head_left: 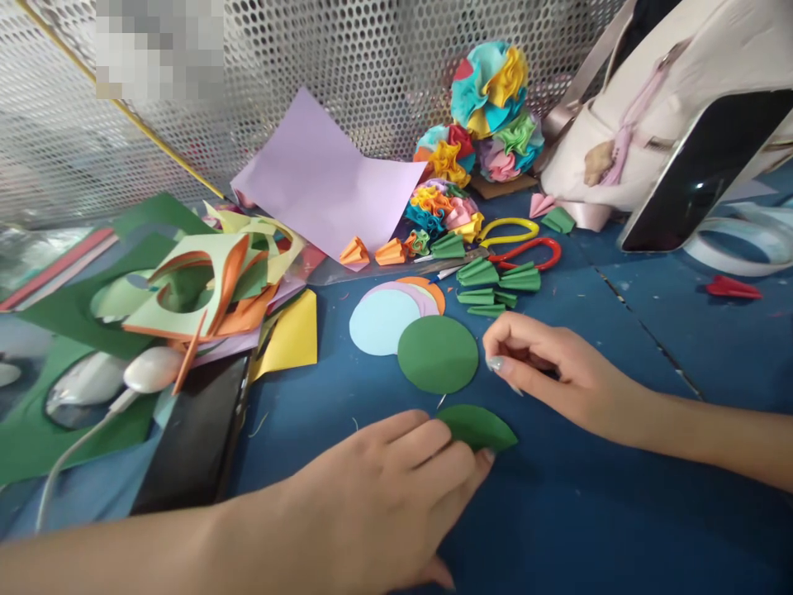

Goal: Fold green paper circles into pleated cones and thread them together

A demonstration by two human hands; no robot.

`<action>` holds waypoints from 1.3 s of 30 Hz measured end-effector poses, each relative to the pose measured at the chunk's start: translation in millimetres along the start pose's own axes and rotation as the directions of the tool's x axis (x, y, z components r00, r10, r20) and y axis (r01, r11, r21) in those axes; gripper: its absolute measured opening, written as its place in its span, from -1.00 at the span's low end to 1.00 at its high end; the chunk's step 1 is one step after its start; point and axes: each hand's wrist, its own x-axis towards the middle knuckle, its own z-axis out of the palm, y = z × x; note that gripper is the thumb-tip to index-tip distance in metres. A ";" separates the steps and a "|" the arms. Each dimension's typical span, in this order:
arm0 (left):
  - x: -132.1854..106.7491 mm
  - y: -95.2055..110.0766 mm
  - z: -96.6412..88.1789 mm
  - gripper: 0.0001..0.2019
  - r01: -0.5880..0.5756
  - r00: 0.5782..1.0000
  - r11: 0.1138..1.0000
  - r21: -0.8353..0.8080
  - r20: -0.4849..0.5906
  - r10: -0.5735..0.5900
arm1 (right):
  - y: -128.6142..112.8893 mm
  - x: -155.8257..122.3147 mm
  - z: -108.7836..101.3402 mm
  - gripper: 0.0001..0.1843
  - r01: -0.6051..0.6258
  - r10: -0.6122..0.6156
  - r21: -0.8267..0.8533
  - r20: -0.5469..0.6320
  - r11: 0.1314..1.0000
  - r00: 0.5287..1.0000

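Observation:
My left hand [390,487] reaches in from the lower left, its fingers closed on a green paper piece [477,426]. That piece shows a curved upper edge and a pointed right end, like a folded circle; the rest is hidden under the fingers. To the right, my right hand [557,376] hovers with curled fingers, thumb tip against the index finger, and nothing visible in the pinch. Just left of it lies a flat green paper circle [438,354]. This overlaps a light blue circle [385,322], with purple and orange circles [439,291] behind.
Pleated green pieces [477,271] lie near scissors [529,252]. Ruffled paper balls [489,87] stand at the back by purple paper [328,178]. Cut paper scraps [186,281] pile at left over a black object [198,438]. A phone [706,169] leans by a bag [694,83].

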 end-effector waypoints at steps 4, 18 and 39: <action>16.1 -2.5 5.1 -0.19 -0.036 0.999 0.999 -0.041 0.003 0.036 | 1.7 -0.5 -0.1 -0.88 0.021 -0.021 -0.005 0.010 1.000 1.000; 10.5 -5.9 3.6 -0.81 0.219 0.933 0.964 -0.148 -0.256 -0.252 | -8.2 -10.0 10.1 -0.78 0.198 -0.156 -0.474 0.127 0.858 0.980; -8.9 -0.8 11.6 -0.89 0.202 0.912 0.972 -0.120 -0.339 -0.231 | -10.1 -12.3 -5.6 -0.95 0.628 -0.461 -0.506 0.427 0.591 0.778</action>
